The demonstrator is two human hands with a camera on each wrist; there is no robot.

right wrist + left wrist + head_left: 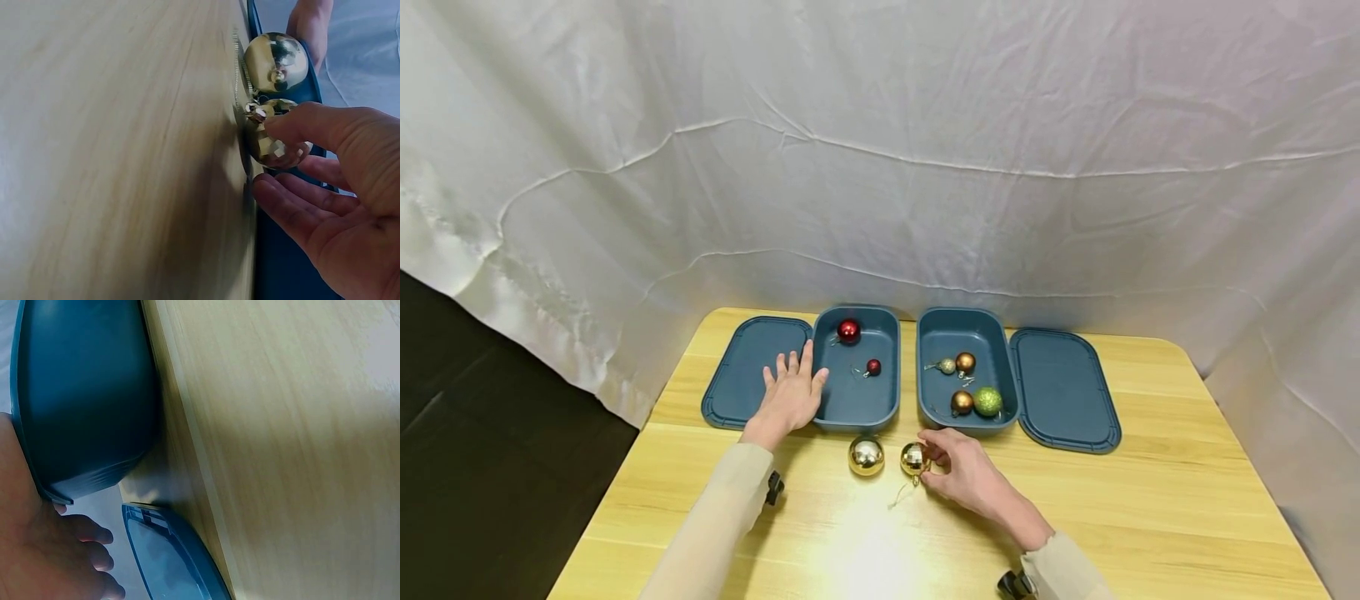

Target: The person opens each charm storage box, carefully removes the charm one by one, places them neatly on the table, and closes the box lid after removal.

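Note:
My right hand (966, 471) pinches a faceted gold Christmas ball (278, 149) between thumb and fingers, just in front of the right blue box (931, 392). Its hanging cord trails toward me. A smooth shiny gold ball (867, 456) sits close to its left, in front of the left blue box (842, 404). My left hand (793, 398) lies with straight, spread fingers at the left box's left rim and over part of the lid. Inside the left box are a larger red ball (848, 331) and a small dark red one (873, 367).
Two copper balls (965, 362), a small pale gold ball (948, 366) and a glittery green ball (988, 402) lie in the right box. Flat blue lids flank the boxes, a left lid (737, 371) and a right lid (1063, 387). A white curtain (925, 225) hangs behind the wooden table (1150, 492).

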